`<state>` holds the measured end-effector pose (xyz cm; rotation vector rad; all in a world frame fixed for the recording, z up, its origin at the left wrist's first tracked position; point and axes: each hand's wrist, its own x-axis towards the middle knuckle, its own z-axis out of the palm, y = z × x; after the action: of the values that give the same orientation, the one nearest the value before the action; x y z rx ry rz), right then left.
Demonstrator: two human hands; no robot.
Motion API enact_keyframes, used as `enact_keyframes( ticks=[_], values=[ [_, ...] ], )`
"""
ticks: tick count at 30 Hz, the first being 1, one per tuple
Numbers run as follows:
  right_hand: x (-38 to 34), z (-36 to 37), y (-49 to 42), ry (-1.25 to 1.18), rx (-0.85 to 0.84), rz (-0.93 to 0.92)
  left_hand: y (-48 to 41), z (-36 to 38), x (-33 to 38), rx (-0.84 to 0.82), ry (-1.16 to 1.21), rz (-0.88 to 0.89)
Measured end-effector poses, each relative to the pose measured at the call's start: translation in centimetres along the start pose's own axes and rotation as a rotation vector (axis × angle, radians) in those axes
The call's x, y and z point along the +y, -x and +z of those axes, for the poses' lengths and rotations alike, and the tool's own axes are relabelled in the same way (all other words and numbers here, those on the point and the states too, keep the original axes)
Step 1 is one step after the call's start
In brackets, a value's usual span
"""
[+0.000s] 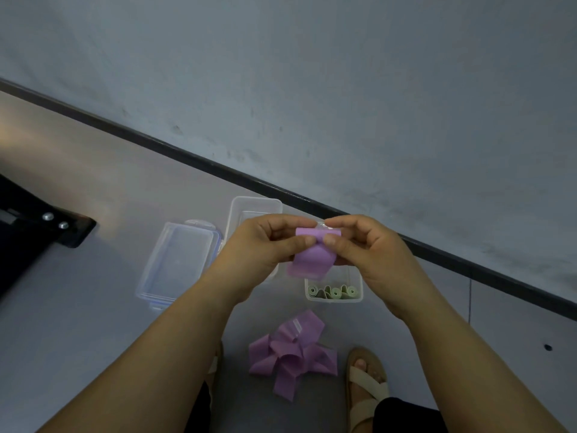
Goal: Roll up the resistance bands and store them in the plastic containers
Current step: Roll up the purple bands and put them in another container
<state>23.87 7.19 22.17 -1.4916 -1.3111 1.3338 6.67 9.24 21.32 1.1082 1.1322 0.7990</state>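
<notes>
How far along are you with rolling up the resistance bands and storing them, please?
Done: green rolls sit in the small container. In hand: the left hand and right hand pinch a purple band, barely rolled. Left: the pile of purple bands on the floor.

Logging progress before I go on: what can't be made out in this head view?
Head view:
- purple band: rolled end hidden by fingers of left hand and right hand.
- container of green rolls: far part hidden by hands and band; roll count unclear.
- clear container: inside covered by left hand.
- label on floor bands: too small.
</notes>
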Motion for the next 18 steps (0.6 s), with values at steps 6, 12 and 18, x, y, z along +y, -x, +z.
enact_keyframes(
  ticks=[6, 12, 18],
  values=[
    [-0.11, 0.11, 0.08, 0.049, -0.019, 0.012, 0.03, 0.1, 0.06, 0.0, -0.019, 0.031],
    [0.17, -0.07, -0.1, 0.053, -0.013, -0.023, -0.06, 0.17, 0.06, -0.004, 0.038, -0.014],
    [0.28, -0.11, -0.13, 0.031, -0.02, -0.045, -0.12, 0.27, 0.14, -0.024, 0.052, -0.081]
  ],
)
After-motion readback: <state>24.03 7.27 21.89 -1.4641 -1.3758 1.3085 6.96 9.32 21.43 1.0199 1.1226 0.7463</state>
